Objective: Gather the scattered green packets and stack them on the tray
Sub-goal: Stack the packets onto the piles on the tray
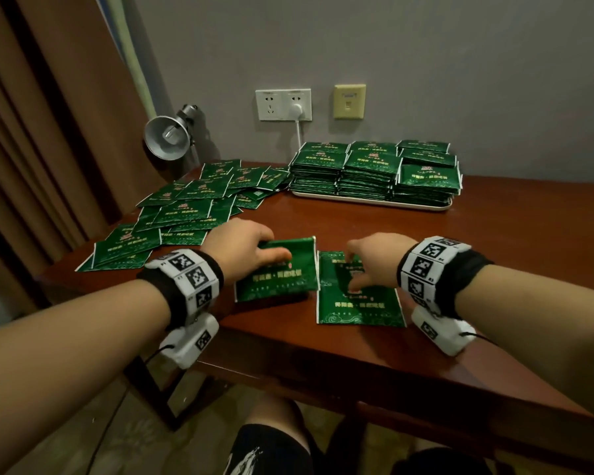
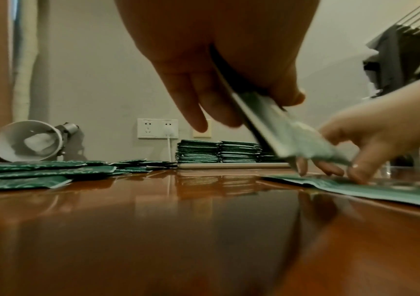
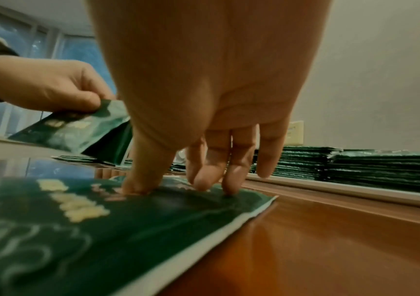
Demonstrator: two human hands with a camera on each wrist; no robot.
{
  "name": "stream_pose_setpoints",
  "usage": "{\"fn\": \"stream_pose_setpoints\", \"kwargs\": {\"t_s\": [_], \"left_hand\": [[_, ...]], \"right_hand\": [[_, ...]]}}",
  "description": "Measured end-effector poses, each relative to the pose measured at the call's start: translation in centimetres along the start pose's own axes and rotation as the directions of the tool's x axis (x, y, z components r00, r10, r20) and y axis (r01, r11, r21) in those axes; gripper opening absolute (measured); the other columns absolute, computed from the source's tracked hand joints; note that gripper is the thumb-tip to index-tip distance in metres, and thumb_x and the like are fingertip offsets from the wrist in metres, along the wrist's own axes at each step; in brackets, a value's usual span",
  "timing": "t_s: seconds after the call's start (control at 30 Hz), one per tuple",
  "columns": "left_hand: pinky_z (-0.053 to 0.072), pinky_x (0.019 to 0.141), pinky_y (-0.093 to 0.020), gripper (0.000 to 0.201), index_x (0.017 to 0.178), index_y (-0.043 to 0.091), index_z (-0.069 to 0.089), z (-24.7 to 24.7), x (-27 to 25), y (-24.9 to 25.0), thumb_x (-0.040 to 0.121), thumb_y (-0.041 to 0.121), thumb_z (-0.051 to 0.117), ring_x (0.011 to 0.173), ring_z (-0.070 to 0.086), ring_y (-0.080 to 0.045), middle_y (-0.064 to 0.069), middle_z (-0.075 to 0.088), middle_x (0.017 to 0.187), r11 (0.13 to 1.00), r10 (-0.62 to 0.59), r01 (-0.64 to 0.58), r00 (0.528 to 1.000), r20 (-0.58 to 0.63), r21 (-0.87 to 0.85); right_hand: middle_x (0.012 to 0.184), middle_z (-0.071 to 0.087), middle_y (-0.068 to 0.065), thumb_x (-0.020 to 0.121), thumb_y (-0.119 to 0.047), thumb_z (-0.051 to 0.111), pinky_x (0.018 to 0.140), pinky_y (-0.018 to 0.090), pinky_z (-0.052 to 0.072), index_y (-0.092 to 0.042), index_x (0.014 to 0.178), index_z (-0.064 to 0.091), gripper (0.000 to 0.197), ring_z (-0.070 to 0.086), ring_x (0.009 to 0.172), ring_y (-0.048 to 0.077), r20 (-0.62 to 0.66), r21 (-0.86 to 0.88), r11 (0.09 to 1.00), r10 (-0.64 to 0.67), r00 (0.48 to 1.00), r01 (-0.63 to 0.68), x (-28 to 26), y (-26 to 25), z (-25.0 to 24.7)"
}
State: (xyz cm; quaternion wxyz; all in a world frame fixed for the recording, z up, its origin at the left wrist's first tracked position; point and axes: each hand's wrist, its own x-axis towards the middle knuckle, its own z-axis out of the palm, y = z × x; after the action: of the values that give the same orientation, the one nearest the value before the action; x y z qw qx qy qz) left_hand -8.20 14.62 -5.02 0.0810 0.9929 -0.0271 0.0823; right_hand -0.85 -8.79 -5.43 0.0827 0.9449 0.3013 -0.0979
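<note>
Many green packets (image 1: 186, 207) lie scattered over the table's left side. At the back right a pale tray (image 1: 371, 201) carries three tall stacks of packets (image 1: 371, 169). My left hand (image 1: 271, 250) grips a green packet (image 1: 278, 279) by its far edge, thumb on top, lifted and tilted above the table; the left wrist view shows this held packet (image 2: 279, 128) edge-on. Just to its right, another packet (image 1: 357, 303) lies flat. My right hand (image 1: 354, 269) presses thumb and fingertips (image 3: 201, 182) onto the flat packet's (image 3: 102, 230) top.
A metal desk lamp (image 1: 167, 135) stands at the back left by brown curtains. Wall sockets (image 1: 283, 104) with a plugged white cable sit behind the tray. The wooden table's (image 1: 426, 354) front edge runs just beneath my wrists; my knees are below it.
</note>
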Motion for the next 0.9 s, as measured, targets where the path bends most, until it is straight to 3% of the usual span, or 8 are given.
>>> {"fn": "stream_pose_setpoints", "kwargs": {"t_s": [0.07, 0.17, 0.27, 0.37, 0.53, 0.6, 0.73, 0.9], "left_hand": [[0.049, 0.058, -0.033, 0.045, 0.065, 0.022, 0.058, 0.0, 0.8, -0.6, 0.089, 0.060, 0.051, 0.061, 0.057, -0.016, 0.001, 0.059, 0.062, 0.999, -0.012, 0.009, 0.998, -0.057, -0.038], [0.047, 0.059, -0.032, 0.043, 0.071, 0.022, 0.058, 0.8, 1.8, -1.2, 0.093, 0.057, 0.046, 0.065, 0.057, -0.017, 0.002, 0.059, 0.066, 0.999, -0.043, 0.043, 0.997, -0.058, 0.009], [0.052, 0.073, -0.035, 0.036, 0.098, 0.026, 0.059, 2.3, 2.4, -1.5, 0.091, 0.060, 0.048, 0.084, 0.060, -0.018, 0.003, 0.065, 0.093, 0.988, -0.115, 0.106, 0.990, 0.080, 0.117], [0.048, 0.094, -0.043, 0.059, 0.133, 0.023, 0.045, 2.8, 2.7, -1.4, 0.089, 0.062, 0.050, 0.114, 0.053, -0.024, -0.003, 0.055, 0.125, 0.981, -0.123, 0.097, 0.981, 0.150, 0.167], [0.046, 0.100, -0.042, 0.082, 0.142, 0.024, 0.036, 2.5, 2.2, -0.7, 0.078, 0.073, 0.055, 0.121, 0.047, -0.022, -0.003, 0.048, 0.133, 0.982, -0.074, 0.016, 0.948, 0.310, 0.186], [0.045, 0.101, -0.042, 0.093, 0.146, 0.024, 0.029, 2.7, 1.9, -0.4, 0.073, 0.071, 0.063, 0.125, 0.045, -0.023, -0.003, 0.045, 0.136, 0.982, -0.096, 0.022, 0.915, 0.393, 0.187], [0.042, 0.104, -0.040, 0.093, 0.148, 0.024, 0.027, 2.8, 1.8, 0.1, 0.074, 0.055, 0.074, 0.129, 0.042, -0.024, -0.004, 0.042, 0.139, 0.991, -0.081, 0.032, 0.915, 0.396, 0.127], [0.041, 0.105, -0.037, 0.087, 0.146, 0.024, 0.031, 2.8, 1.7, 0.5, 0.075, 0.043, 0.078, 0.126, 0.043, -0.020, -0.001, 0.044, 0.137, 0.999, -0.017, 0.002, 0.923, 0.385, 0.038]], "right_hand": [[0.112, 0.053, -0.001, 0.073, -0.070, 0.066, 0.079, 0.035, 0.052, -0.024, 0.132, 0.046, 0.077, 0.056, 0.102, 0.021, 0.014, 0.000, 1.000, -0.005, 1.000, 0.005, 0.0, 0.3, 0.5], [0.149, 0.036, 0.001, 0.059, -0.078, 0.069, 0.105, 0.044, 0.042, -0.022, 0.150, 0.022, 0.116, 0.041, 0.132, 0.025, 0.077, 0.090, 0.996, -0.014, 0.997, 0.007, -0.2, 0.6, 1.2], [0.158, 0.024, 0.002, 0.058, -0.073, 0.074, 0.114, 0.044, 0.032, -0.020, 0.155, 0.007, 0.129, 0.031, 0.142, 0.025, 0.154, 0.071, 0.997, -0.025, 0.988, 0.014, -0.3, 0.4, 1.5], [0.142, 0.040, 0.002, 0.056, -0.078, 0.072, 0.103, 0.044, 0.043, -0.018, 0.150, 0.024, 0.121, 0.042, 0.128, 0.025, 0.128, -0.036, 0.999, -0.010, 0.992, 0.015, -0.1, 0.2, 1.0], [0.096, 0.059, -0.005, 0.066, -0.071, 0.071, 0.066, 0.031, 0.049, -0.020, 0.119, 0.051, 0.077, 0.057, 0.085, 0.017, 0.046, -0.125, 0.986, -0.102, 0.994, 0.107, -0.1, -0.6, 0.0], [0.089, 0.061, -0.008, 0.072, -0.067, 0.069, 0.063, 0.030, 0.050, -0.022, 0.109, 0.057, 0.059, 0.059, 0.079, 0.015, -0.009, -0.115, 0.987, -0.118, 0.993, 0.116, -0.2, -0.6, -0.7], [0.099, 0.064, -0.009, 0.073, -0.063, 0.071, 0.069, 0.032, 0.051, -0.021, 0.110, 0.059, 0.057, 0.059, 0.084, 0.014, -0.058, 0.082, 0.994, -0.069, 0.996, 0.074, 0.2, 0.3, -1.8], [0.118, 0.057, -0.002, 0.068, -0.071, 0.069, 0.078, 0.037, 0.054, -0.022, 0.126, 0.044, 0.081, 0.058, 0.094, 0.019, -0.071, 0.029, 0.999, 0.038, 0.997, -0.036, 0.4, 1.4, -1.4]]}}
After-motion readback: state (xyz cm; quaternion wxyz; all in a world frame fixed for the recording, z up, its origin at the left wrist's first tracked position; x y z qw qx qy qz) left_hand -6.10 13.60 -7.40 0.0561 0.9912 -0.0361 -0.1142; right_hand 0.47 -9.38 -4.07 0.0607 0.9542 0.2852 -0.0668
